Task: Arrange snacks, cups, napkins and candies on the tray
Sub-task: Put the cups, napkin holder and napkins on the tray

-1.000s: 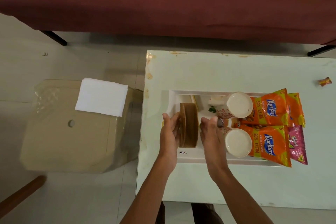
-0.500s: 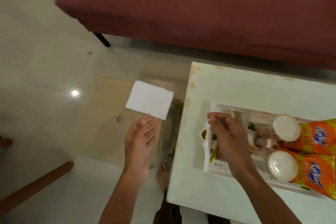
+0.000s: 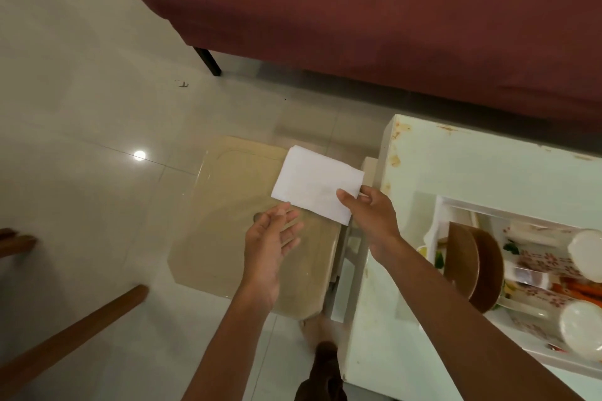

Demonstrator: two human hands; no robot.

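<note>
Since half a second ago the right hand (image 3: 369, 216) has left the tray and crossed to the stack of white folded paper napkins (image 3: 317, 188), and the left hand (image 3: 272, 242) has moved up to the stack's near edge.

The right hand now pinches the napkins' corner at about 4 o'clock, thumb on top and fingers underneath. The left hand is open, palm turned up, fingers spread, its fingertips just at the stack's 7 o'clock edge; whether they touch it cannot be told.

The napkins rest on a beige translucent plastic stool (image 3: 228, 231) that stands on the pale tiled floor (image 3: 81, 91), just beside the white worn bench (image 3: 472, 179). On the bench, at 3 o'clock from the hands, sits the white rectangular tray (image 3: 438, 215) holding a brown round bowl on edge (image 3: 472, 265) and two floral paper cups lying on their sides (image 3: 553, 267). A maroon cushioned sofa (image 3: 358, 10) fills the 12 o'clock side.

The stack's long axis runs from about 10 o'clock to 4 o'clock.
</note>
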